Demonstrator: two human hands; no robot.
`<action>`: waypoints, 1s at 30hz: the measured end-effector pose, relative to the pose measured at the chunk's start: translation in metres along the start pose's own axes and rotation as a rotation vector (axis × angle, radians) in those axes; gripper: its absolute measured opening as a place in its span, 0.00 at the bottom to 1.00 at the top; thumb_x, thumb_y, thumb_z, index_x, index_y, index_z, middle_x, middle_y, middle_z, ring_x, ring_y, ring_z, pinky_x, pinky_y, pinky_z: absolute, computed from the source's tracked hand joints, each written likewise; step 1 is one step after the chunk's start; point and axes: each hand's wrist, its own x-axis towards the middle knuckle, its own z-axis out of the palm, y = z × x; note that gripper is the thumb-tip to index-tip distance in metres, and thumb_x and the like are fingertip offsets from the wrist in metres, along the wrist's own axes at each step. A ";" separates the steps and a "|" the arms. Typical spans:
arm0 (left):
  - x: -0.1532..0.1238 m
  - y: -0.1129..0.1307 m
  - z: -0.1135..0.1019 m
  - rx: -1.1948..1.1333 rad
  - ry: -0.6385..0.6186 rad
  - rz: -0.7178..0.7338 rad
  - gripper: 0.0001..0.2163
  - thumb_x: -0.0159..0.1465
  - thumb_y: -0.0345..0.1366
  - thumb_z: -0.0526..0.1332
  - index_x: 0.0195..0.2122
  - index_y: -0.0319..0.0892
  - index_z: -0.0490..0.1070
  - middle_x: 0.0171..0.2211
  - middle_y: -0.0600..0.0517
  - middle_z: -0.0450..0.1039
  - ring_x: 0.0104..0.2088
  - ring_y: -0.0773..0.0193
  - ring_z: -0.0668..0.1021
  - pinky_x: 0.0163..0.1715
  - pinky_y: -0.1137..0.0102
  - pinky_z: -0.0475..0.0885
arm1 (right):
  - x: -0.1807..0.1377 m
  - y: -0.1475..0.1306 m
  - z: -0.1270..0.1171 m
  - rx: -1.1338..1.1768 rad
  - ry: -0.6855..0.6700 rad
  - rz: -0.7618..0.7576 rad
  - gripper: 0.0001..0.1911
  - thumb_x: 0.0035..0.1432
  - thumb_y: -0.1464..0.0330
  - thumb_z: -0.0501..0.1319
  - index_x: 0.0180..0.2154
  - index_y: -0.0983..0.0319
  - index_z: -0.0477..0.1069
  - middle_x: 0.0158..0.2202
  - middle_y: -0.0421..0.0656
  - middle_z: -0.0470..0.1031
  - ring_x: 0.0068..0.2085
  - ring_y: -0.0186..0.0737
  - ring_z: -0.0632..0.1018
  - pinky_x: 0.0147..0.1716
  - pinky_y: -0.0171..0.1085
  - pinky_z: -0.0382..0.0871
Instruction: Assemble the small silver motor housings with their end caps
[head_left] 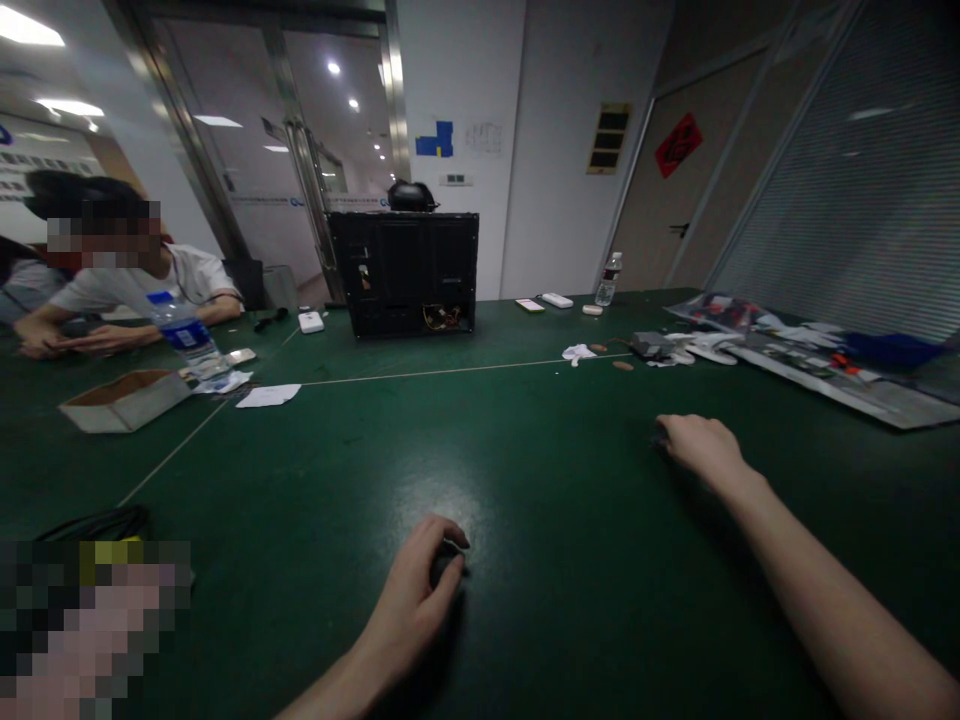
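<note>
My left hand (421,578) rests low over the green table (525,470), near the middle front. Its fingers curl round, and a small dark patch shows between thumb and forefinger; whether it is an object or shadow is unclear. Farther off to the right, my right hand (701,448) reaches across the tabletop with its fingers bent down. A small dark thing (660,436) shows at those fingertips, too blurred to name. The two hands are well apart.
A black open-backed casing (405,275) stands at the far edge. On the left are an open box (124,402), a water bottle (187,335) and a seated person (127,270). Papers and a board (847,380) lie right; another bottle (609,280) stands behind.
</note>
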 end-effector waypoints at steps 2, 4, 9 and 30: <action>0.000 -0.001 0.000 -0.001 0.004 0.008 0.06 0.63 0.29 0.53 0.40 0.42 0.66 0.38 0.48 0.70 0.40 0.57 0.73 0.42 0.64 0.67 | -0.003 -0.008 -0.008 0.027 -0.005 -0.018 0.13 0.57 0.73 0.55 0.44 0.66 0.73 0.40 0.56 0.77 0.40 0.54 0.78 0.35 0.43 0.69; -0.001 -0.001 0.000 -0.002 0.011 0.009 0.06 0.63 0.29 0.53 0.40 0.42 0.66 0.38 0.48 0.70 0.41 0.56 0.73 0.43 0.63 0.67 | -0.010 -0.023 -0.018 0.068 0.002 -0.068 0.15 0.58 0.73 0.55 0.46 0.65 0.72 0.43 0.55 0.76 0.42 0.54 0.78 0.35 0.43 0.69; -0.002 0.002 -0.001 -0.010 0.012 -0.049 0.06 0.64 0.31 0.53 0.42 0.43 0.66 0.39 0.48 0.70 0.40 0.57 0.74 0.43 0.64 0.68 | -0.056 -0.095 -0.050 0.337 0.024 -0.381 0.18 0.59 0.66 0.57 0.52 0.58 0.66 0.48 0.47 0.74 0.45 0.44 0.76 0.40 0.39 0.70; -0.008 0.001 -0.001 -0.093 0.169 -0.064 0.11 0.67 0.40 0.50 0.46 0.43 0.65 0.44 0.46 0.71 0.45 0.53 0.72 0.46 0.61 0.67 | -0.137 -0.210 0.001 0.904 0.261 -0.965 0.11 0.56 0.67 0.61 0.41 0.62 0.65 0.34 0.46 0.74 0.33 0.41 0.75 0.32 0.38 0.69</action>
